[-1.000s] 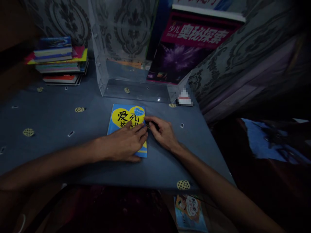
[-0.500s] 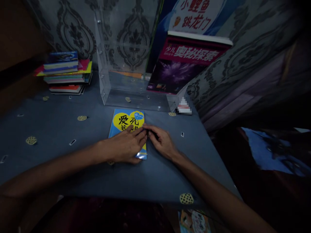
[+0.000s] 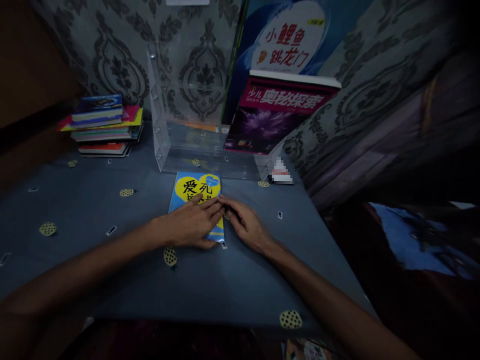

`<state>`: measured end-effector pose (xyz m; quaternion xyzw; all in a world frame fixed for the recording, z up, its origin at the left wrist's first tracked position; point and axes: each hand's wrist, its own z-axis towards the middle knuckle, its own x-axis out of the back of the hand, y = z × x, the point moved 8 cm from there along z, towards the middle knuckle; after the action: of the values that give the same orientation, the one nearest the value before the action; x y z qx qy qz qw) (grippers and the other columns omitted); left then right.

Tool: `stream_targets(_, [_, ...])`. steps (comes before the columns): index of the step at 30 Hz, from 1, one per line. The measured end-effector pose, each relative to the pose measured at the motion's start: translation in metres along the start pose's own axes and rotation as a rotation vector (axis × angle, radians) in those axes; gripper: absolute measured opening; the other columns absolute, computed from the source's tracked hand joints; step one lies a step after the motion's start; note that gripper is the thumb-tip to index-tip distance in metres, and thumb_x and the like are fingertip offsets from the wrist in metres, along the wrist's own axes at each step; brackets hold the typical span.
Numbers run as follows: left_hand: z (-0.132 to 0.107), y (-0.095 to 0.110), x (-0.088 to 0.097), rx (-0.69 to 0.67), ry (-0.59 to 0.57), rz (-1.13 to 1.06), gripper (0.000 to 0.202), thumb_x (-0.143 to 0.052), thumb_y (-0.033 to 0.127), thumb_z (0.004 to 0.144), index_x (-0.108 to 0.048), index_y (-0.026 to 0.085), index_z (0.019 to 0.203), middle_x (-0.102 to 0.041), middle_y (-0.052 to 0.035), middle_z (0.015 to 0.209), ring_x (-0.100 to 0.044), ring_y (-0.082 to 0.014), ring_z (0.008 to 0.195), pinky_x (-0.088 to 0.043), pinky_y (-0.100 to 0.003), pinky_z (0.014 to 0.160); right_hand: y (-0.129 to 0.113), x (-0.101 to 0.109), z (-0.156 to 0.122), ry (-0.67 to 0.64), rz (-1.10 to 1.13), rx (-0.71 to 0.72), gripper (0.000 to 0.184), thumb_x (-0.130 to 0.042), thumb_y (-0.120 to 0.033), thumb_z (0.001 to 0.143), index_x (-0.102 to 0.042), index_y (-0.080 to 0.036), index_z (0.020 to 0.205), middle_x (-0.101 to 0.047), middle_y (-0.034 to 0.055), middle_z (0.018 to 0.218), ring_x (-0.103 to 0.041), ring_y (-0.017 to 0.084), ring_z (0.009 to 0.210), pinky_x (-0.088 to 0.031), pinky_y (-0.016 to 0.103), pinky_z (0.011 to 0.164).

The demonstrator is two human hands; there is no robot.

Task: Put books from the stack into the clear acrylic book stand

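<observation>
A small blue book (image 3: pixel 179 192) with a yellow heart and black Chinese characters lies closed on the cloth-covered table. My left hand (image 3: pixel 193 222) rests flat across its lower cover, fingers stretched toward the right edge and hiding part of the title. At that right edge my right hand (image 3: pixel 249 227) is bent, with its index finger and thumb drawn in at the book's side. The fingertips of both hands meet there, so the exact contact of the right fingers is partly hidden.
Behind the book stands a clear acrylic rack (image 3: pixel 210 167) holding a purple book (image 3: pixel 268 117) and a large blue book (image 3: pixel 288 47). A stack of books (image 3: pixel 105 125) sits at the back left. A partly blurred white object (image 3: pixel 281 172) stands beside the rack.
The view has tilted up slightly, so the rack and book stack appear lower. Both hands stay at the blue book, with barely any movement relative to it.
</observation>
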<state>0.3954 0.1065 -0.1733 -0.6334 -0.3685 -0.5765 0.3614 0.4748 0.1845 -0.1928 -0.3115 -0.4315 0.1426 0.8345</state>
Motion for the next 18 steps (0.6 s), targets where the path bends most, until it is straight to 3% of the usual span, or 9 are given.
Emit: stream_targets(18, [-0.0022,-0.0031,-0.002,0.005,0.034,0.014,0.073,-0.054,0.056,0.096,-0.043,0.005,0.149,-0.048,-0.0207,0.153,-0.037,-0.0293,0.148,-0.03,-0.041,0.119,0.0042,-0.0027,0.0005,-0.02,0.012,0.006,0.047,-0.046,-0.013,0.095,-0.056,-0.024,0.139,-0.063,0.0098,0.142,-0.059,0.024,0.131,-0.048,0.051,0.111])
